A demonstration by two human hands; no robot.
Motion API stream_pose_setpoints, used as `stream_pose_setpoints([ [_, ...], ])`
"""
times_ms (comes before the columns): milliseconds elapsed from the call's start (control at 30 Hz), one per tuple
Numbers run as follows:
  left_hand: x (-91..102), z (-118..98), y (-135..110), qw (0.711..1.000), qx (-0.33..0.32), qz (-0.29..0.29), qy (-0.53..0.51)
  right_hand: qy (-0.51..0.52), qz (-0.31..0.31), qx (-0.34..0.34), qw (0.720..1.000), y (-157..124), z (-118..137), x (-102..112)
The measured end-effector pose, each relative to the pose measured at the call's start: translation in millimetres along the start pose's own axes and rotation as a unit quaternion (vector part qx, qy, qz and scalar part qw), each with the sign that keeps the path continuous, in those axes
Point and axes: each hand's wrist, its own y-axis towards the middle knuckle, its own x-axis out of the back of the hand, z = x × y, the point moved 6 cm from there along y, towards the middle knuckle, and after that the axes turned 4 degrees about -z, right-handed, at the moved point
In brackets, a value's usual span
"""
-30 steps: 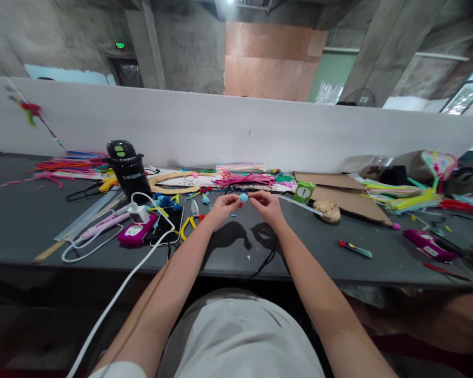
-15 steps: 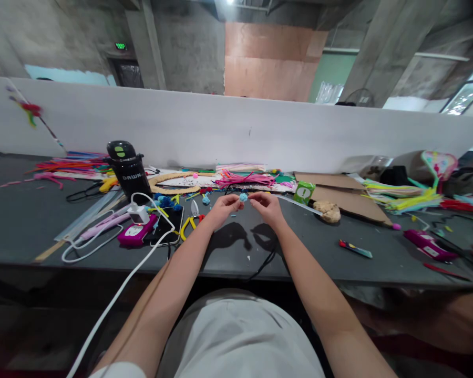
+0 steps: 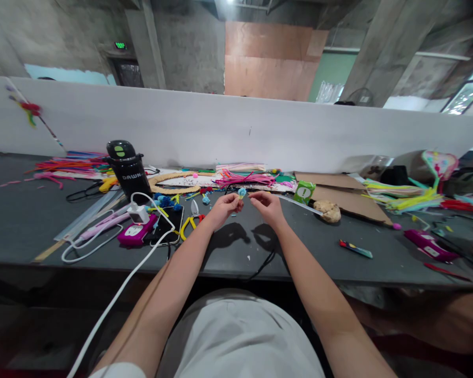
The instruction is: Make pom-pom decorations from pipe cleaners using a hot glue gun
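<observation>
Between the fingertips of my left hand (image 3: 226, 209) is a small light-blue fuzzy ball (image 3: 242, 192), which looks like coiled pipe cleaner. My right hand (image 3: 271, 209) is just right of the ball, apart from it, with thumb and index finger pinched together. Whatever that pinch holds, if anything, is too small to make out. A similar blue ball (image 3: 205, 200) lies on the desk left of my left hand. Yellow-handled pliers (image 3: 189, 226) rest nearer my left forearm.
A black bottle (image 3: 131, 173), a purple power socket (image 3: 136, 233) and a white cable (image 3: 142, 261) stand left. Behind my hands lie pink pipe cleaners (image 3: 244, 180). To the right are a green box (image 3: 304, 192), a tan lump (image 3: 327, 211) and a utility knife (image 3: 355, 249).
The blue ball has turned and risen slightly in my left fingertips, and its side now faces differently. Both arms stay almost in the same place.
</observation>
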Motion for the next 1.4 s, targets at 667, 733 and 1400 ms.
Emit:
stream_pose_setpoints([
  [667,14.7,-2.9,2.6,0.984,-0.003,-0.109,0.144,0.045,0.032,-0.057,0.997,4.8,-18.4,-1.0],
  [733,15.7,-1.6,3.3,0.982,0.001,-0.113,0.150,0.026,0.050,-0.046,0.997,2.5,-16.6,-3.2],
  [1400,13.4,13.0,1.0,0.974,0.103,-0.098,0.177,-0.188,0.076,0.182,0.962,-10.8,5.8,-20.2],
])
